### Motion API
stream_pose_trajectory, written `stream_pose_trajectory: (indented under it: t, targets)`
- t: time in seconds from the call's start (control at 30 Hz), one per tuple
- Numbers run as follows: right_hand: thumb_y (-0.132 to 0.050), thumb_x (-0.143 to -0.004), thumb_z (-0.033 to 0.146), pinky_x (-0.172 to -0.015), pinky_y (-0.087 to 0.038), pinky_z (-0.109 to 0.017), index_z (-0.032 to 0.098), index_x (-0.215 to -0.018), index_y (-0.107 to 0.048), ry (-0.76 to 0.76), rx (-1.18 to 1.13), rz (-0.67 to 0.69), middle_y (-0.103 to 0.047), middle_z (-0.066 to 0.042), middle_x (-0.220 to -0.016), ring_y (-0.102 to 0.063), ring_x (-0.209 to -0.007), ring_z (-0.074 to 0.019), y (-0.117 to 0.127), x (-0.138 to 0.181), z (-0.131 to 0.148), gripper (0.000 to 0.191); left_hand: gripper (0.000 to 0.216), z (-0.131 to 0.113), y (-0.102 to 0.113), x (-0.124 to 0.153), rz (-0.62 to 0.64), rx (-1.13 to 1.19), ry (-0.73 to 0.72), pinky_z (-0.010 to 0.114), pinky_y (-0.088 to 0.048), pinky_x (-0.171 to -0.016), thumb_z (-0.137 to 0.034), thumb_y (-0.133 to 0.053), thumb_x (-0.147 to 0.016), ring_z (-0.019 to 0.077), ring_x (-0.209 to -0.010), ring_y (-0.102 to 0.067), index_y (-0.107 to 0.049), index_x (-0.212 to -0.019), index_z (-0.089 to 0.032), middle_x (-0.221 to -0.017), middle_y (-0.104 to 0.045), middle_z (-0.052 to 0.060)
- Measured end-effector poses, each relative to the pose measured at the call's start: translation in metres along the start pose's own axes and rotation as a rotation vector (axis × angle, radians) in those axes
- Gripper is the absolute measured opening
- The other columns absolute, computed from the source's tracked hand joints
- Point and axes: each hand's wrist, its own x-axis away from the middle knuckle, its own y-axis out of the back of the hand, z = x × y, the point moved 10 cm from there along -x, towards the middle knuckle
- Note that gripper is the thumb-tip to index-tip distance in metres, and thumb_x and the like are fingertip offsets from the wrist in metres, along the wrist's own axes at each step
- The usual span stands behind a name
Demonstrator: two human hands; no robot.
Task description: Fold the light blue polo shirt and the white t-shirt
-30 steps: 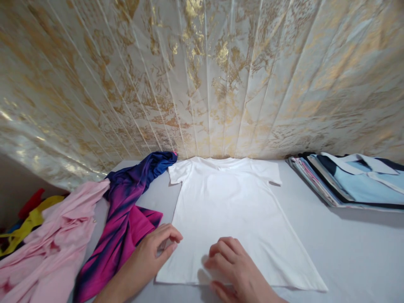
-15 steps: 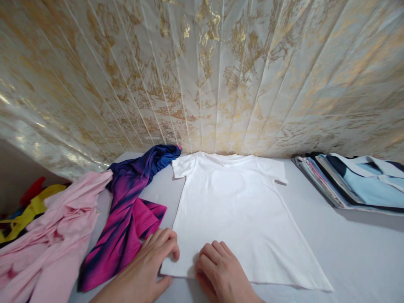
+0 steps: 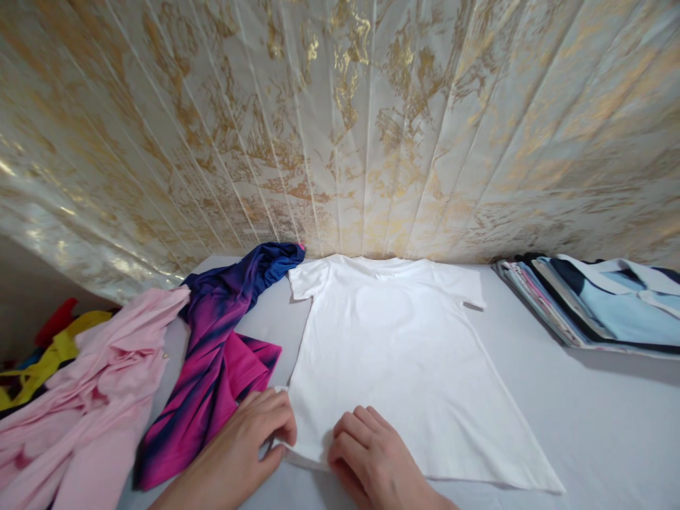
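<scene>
A white T-shirt lies flat on the grey table, collar toward the wall. My left hand pinches its lower left hem corner, with the thumb under the lifted fabric edge. Just to the right, my right hand rests with curled fingers on the hem, pressing the cloth down. The left side edge of the shirt looks slightly gathered near my left hand.
A pink and navy garment lies crumpled left of the shirt, and a pale pink one beyond it. Yellow and red cloth sits at the far left. A stack of folded clothes stands at the right. A gold-patterned wall backs the table.
Both hands have shifted left along the hem. The left hand has taken the lower left corner and raised it slightly off the table.
</scene>
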Motion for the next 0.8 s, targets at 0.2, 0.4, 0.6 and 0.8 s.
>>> stream_pose_trajectory:
  t: [0.2, 0.4, 0.6, 0.8]
  targets:
    - [-0.053, -0.083, 0.013, -0.064, -0.030, -0.029, 0.021, -0.075, -0.047, 0.106, 0.024, -0.018, -0.056, 0.002, -0.071, -0.045, -0.066, -0.0136, -0.002, 0.001, 0.010, 0.013, 0.026, 0.002, 0.000, 0.001, 0.005, 0.001, 0.008, 0.030, -0.034, -0.088, -0.001, -0.046, -0.069, 0.0171, -0.089, -0.055, -0.059, -0.076, -0.022, -0.084, -0.062, -0.003]
    - [-0.057, -0.085, 0.020, -0.070, -0.030, -0.030, 0.021, -0.072, -0.047, 0.199, 0.115, -0.004, -0.055, 0.003, -0.070, -0.043, -0.067, -0.0140, -0.006, 0.004, 0.019, 0.017, 0.028, 0.002, 0.001, 0.005, 0.007, -0.008, 0.007, 0.030, -0.033, -0.089, -0.001, -0.044, -0.068, 0.0172, -0.090, -0.056, -0.060, -0.077, -0.023, -0.086, -0.063, -0.003]
    - [-0.064, -0.084, 0.025, -0.070, -0.031, -0.029, 0.023, -0.079, -0.057, 0.169, -0.023, 0.127, -0.061, 0.004, -0.077, -0.048, -0.072, -0.0136, -0.013, 0.004, 0.014, 0.008, 0.030, 0.011, 0.000, 0.011, 0.022, -0.052, 0.093, 0.027, -0.034, -0.078, -0.002, -0.044, -0.065, 0.0166, -0.084, -0.055, -0.060, -0.078, -0.022, -0.082, -0.062, -0.003]
    - [-0.053, -0.080, 0.006, -0.068, -0.039, -0.023, 0.024, -0.093, -0.064, -0.040, -0.231, 0.249, -0.065, 0.000, -0.089, -0.059, -0.075, -0.0121, -0.003, 0.012, -0.007, 0.025, 0.028, 0.014, 0.007, 0.025, 0.014, -0.072, 0.190, 0.029, -0.034, -0.081, -0.005, -0.049, -0.063, 0.0180, -0.087, -0.054, -0.062, -0.081, -0.022, -0.085, -0.062, -0.002]
